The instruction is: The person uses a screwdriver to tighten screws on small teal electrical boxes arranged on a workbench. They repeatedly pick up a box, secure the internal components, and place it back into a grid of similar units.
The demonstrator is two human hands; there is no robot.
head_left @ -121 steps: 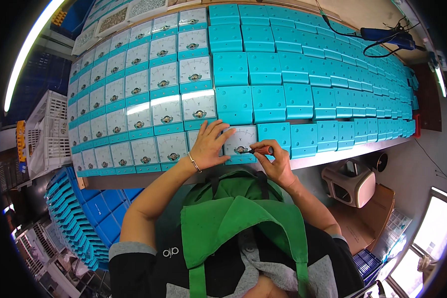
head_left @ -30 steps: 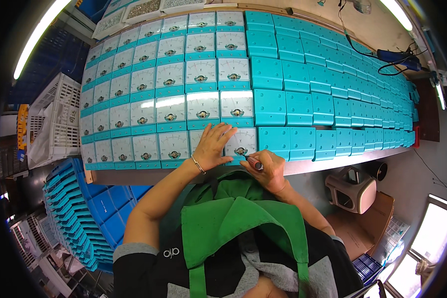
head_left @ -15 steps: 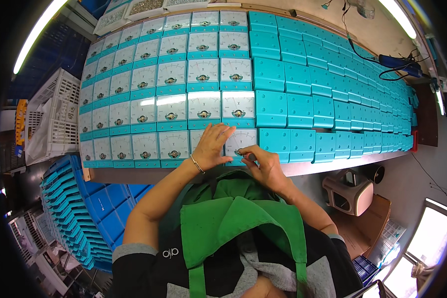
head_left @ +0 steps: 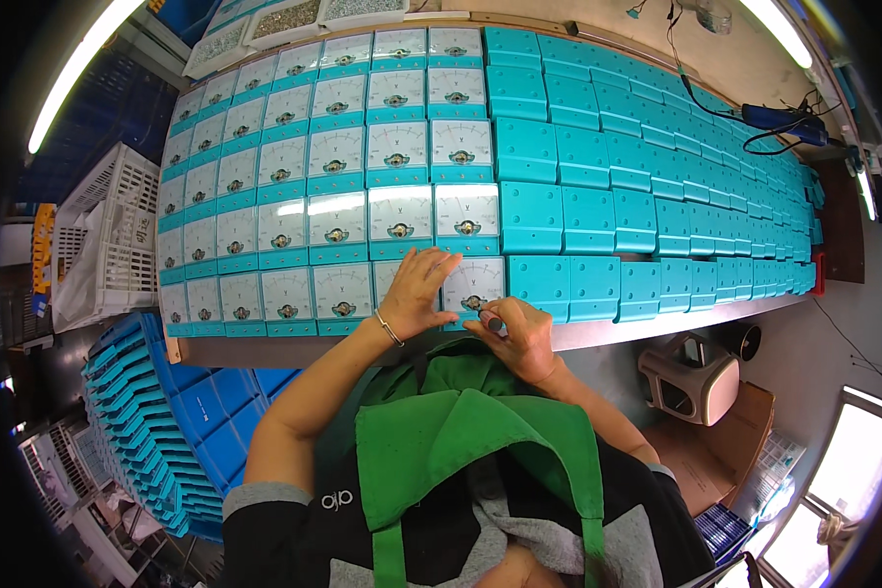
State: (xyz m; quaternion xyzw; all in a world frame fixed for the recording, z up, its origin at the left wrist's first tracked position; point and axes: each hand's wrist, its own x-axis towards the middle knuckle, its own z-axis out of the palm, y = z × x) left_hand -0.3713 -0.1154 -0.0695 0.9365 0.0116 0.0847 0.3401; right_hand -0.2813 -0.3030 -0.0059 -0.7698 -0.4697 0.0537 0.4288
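In the front row is a panel meter (head_left: 472, 277) with a white dial face and turquoise base. My left hand (head_left: 419, 294) rests at its left side, fingers spread, index fingertip near the top edge and thumb near the bottom edge. My right hand (head_left: 521, 338) is closed around a small dark-handled tool (head_left: 494, 324), like a screwdriver, at the meter's lower right. The tool's tip is hidden by my fingers. Under my left hand, a neighbouring meter (head_left: 386, 277) is partly covered.
Rows of similar meters (head_left: 337, 218) fill the table's left half. Plain turquoise housings (head_left: 531, 216) stand close together on the right. Trays of small parts (head_left: 282, 20) sit at the back left. A stool (head_left: 691, 377) stands beyond the table's front edge at right.
My right hand has shifted slightly toward me, and the tool's handle end points more upward now. My left hand keeps its place beside the meter.
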